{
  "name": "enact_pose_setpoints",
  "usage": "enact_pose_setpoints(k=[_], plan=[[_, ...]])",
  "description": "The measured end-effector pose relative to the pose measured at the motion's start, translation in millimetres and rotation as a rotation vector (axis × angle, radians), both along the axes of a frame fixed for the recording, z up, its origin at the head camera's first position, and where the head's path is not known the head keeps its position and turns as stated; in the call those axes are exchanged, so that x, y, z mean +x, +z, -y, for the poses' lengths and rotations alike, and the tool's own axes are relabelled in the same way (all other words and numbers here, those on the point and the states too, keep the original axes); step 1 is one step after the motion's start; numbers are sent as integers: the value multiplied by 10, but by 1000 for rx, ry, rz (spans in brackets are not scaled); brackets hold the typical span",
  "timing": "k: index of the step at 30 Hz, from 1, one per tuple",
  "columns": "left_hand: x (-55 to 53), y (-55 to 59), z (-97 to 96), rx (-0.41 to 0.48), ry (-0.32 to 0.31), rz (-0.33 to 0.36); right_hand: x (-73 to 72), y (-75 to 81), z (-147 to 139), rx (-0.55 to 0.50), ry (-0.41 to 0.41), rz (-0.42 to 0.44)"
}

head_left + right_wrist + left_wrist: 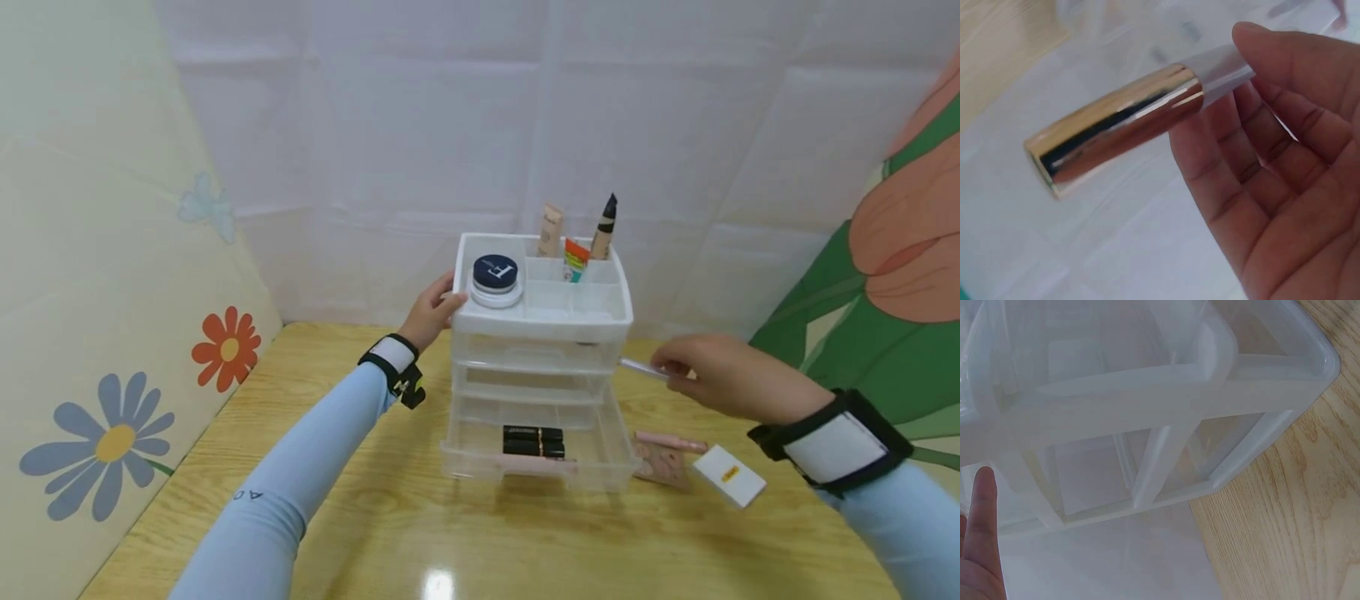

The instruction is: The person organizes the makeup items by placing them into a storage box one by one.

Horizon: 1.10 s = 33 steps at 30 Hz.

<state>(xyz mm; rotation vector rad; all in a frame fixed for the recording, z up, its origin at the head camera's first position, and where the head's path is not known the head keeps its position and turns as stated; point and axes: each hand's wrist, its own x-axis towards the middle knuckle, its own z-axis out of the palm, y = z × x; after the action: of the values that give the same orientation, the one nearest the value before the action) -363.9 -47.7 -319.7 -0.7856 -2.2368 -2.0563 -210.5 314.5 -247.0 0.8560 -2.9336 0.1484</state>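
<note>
A white drawer organizer (543, 327) stands on the wooden table, its clear bottom drawer (465, 462) pulled out. Two black tubes (532, 447) and a pink stick (532, 464) lie in that drawer. My left hand (433, 310) touches the organizer's upper left side, the thumb near its top rim; the left wrist view shows a straight finger (984, 506) against the white frame. Right of the organizer, my right hand (708, 375) pinches a slim cosmetic tube (1116, 125) with a shiny gold end and a pale translucent part. Its gold end points away from the fingers.
On top stand a navy-lidded round jar (495, 273), a beige tube (550, 232), a black-capped tube (604, 229) and a small colourful tube (576, 260). Beside the drawer lie a pink pen-like stick (670, 442), a pinkish flat case (662, 467) and a white box (730, 477).
</note>
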Motion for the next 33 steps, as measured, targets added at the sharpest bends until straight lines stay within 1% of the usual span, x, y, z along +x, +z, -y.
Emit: enact_pose_setpoints(k=[3, 7, 9, 13, 17, 24, 30, 33], plan=[[8, 6, -1, -8, -2, -2, 26, 40, 166, 20, 48, -37], [20, 7, 9, -14, -2, 0, 38, 90, 375, 38, 122, -66], [17, 5, 11, -17, 0, 1, 11, 96, 473, 36, 158, -56], [12, 6, 9, -12, 4, 2, -82, 71, 659, 20, 216, -8], [11, 3, 0, -4, 0, 9, -183, 13, 834, 43, 230, 51], [14, -8, -4, -9, 6, 18, -379, -183, 1076, 141, 259, 90], [12, -8, -6, -14, 6, 15, -501, -364, 1213, 188, 220, 155], [6, -7, -5, -14, 9, 12, -560, -458, 1259, 199, 200, 171]])
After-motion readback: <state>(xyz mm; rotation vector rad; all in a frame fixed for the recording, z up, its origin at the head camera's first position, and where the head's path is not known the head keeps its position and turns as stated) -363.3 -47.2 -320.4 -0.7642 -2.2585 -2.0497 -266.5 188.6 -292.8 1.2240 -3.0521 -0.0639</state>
